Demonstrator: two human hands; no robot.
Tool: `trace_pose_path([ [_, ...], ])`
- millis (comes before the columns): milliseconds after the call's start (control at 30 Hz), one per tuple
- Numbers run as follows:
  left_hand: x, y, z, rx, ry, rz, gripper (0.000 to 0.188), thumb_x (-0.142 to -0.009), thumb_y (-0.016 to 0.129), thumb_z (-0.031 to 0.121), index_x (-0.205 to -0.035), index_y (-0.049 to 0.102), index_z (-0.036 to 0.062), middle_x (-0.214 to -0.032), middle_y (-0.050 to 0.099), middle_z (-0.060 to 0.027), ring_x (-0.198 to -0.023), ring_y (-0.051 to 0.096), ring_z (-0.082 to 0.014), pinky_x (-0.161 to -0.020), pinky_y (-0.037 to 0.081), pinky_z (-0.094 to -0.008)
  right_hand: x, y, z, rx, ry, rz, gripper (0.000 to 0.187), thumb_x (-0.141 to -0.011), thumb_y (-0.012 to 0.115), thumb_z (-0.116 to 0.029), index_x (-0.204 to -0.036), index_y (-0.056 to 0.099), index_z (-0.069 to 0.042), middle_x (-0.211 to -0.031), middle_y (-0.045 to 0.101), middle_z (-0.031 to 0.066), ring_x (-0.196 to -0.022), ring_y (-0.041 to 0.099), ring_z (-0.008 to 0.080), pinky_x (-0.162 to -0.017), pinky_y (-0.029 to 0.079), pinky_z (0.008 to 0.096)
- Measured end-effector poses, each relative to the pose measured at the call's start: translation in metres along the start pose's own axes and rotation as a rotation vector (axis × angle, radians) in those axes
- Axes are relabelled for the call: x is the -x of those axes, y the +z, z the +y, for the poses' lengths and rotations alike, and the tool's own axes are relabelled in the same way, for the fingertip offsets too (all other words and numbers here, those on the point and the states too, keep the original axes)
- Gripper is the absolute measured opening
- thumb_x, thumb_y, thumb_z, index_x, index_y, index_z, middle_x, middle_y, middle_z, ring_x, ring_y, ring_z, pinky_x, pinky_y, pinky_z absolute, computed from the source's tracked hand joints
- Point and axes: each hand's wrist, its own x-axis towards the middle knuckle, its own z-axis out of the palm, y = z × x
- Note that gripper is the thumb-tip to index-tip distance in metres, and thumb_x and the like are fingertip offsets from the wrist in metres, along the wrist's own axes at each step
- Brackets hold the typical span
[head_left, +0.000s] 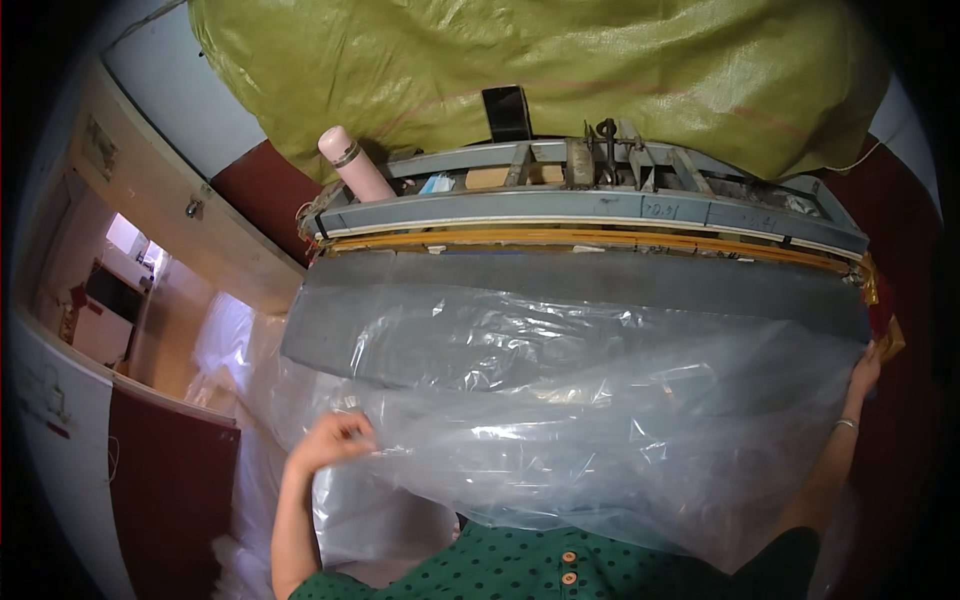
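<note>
A wide sheet of clear plastic film (pixel 560 430) spreads over the grey work surface (pixel 600 275) and hangs down in front of my body, wrinkled and shiny. My left hand (pixel 335 440) is closed at the film's near left part, fingers curled and thumb pressed in, with the film running off from the fingertips. Out at the far right, my right hand (pixel 866 370) pinches the film's edge beside the end of the work surface. Its fingertips are partly hidden by the film and the surface's corner.
Behind the surface runs a grey metal frame (pixel 600 207) with yellow strips (pixel 560 238) along it. A pink bottle (pixel 357 165) and a dark phone (pixel 507 113) rest there. A big yellow-green woven sack (pixel 560 60) bulges behind. More film (pixel 245 420) hangs at left, near a doorway.
</note>
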Motion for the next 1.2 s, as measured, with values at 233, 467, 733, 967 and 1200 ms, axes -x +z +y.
trace_pose_path([
  [233, 0.056, 0.055, -0.093, 0.188, -0.402, 0.056, 0.026, -0.076, 0.069, 0.023, -0.091, 0.060, 0.0041, -0.084, 0.062, -0.0038, -0.083, 0.056, -0.0128, -0.076, 0.045, -0.0306, -0.009, -0.002, 0.013, 0.063, -0.012, -0.073, 0.050, -0.092, 0.036, -0.045, -0.115, 0.053, -0.004, -0.109, 0.057, 0.0209, -0.102, 0.053, 0.0380, -0.084, 0.041, 0.0407],
  [467, 0.002, 0.074, 0.020, -0.438, 0.444, 0.454, 0.017, -0.071, 0.069, 0.010, -0.084, 0.060, 0.0031, -0.084, 0.064, -0.0062, -0.066, 0.059, -0.0148, -0.066, 0.047, -0.0303, -0.013, 0.009, 0.015, 0.104, -0.071, -0.033, 0.053, -0.092, 0.036, -0.046, -0.123, 0.049, -0.005, -0.120, 0.052, 0.0180, -0.111, 0.049, 0.0347, -0.090, 0.038, 0.0366],
  [733, -0.008, -0.028, -0.092, 0.229, -0.196, 0.674, 0.013, -0.078, 0.053, 0.009, -0.084, 0.063, 0.0027, -0.072, 0.059, -0.0028, -0.058, 0.055, -0.0137, -0.057, 0.045, -0.0262, -0.027, 0.005, 0.036, 0.159, -0.023, -0.054, 0.053, -0.091, 0.036, -0.047, -0.124, 0.048, -0.008, -0.119, 0.054, 0.0164, -0.110, 0.049, 0.0351, -0.089, 0.039, 0.0373],
  [967, 0.024, -0.128, -0.152, 0.705, -0.424, 1.093, 0.030, -0.075, 0.052, 0.007, -0.105, 0.052, 0.0067, -0.075, 0.055, -0.0030, -0.064, 0.055, -0.0149, -0.056, 0.046, -0.0320, -0.010, 0.014, -0.003, 0.186, -0.049, -0.290, 0.050, -0.092, 0.036, -0.046, -0.121, 0.050, -0.008, -0.114, 0.056, 0.0165, -0.104, 0.052, 0.0354, -0.086, 0.040, 0.0375],
  [1200, -0.056, -0.078, -0.022, 0.203, 0.293, 1.064, 0.046, -0.075, 0.056, 0.007, -0.119, 0.047, 0.0047, -0.112, 0.055, -0.0076, -0.112, 0.046, -0.0257, -0.093, 0.036, -0.0366, -0.038, 0.005, 0.061, -0.059, 0.010, -0.047, 0.050, -0.092, 0.037, -0.043, -0.120, 0.052, -0.005, -0.115, 0.057, 0.0151, -0.107, 0.053, 0.0294, -0.089, 0.039, 0.0346],
])
